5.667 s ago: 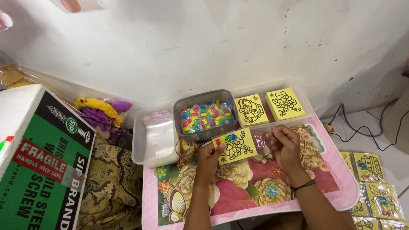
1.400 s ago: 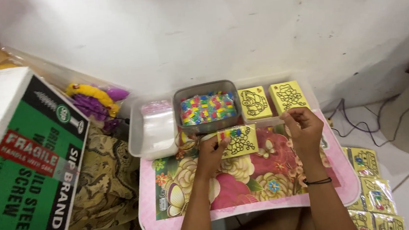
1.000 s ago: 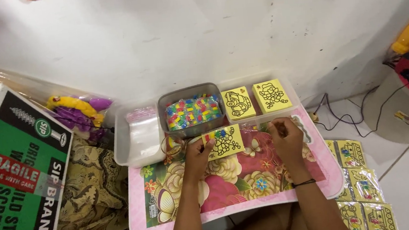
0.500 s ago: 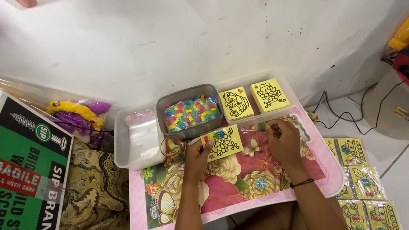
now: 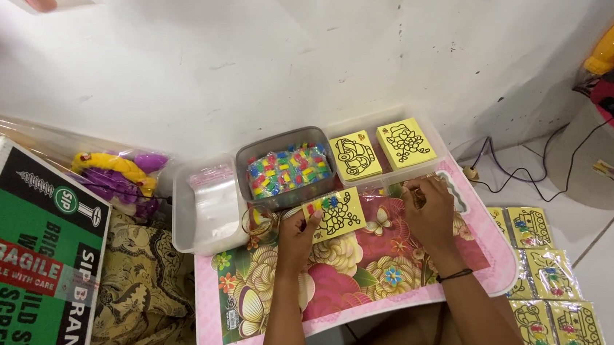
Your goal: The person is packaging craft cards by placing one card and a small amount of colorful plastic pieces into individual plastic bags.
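Both bare forearms reach away from the body, roughly parallel. The left hand (image 5: 296, 233) lies knuckles up with its fingers curled in a light pinch at the far tips. The right hand (image 5: 428, 209), a dark band at its wrist, rests palm down, fingers bent together.

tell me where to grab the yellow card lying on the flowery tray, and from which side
Take the yellow card by its right edge, coming in from the right. It lies flat and tilted on the flowery tray, and the left hand already pins its left side, with small coloured pieces along the top left. The right edge looks bare, and the right hand rests nearby.
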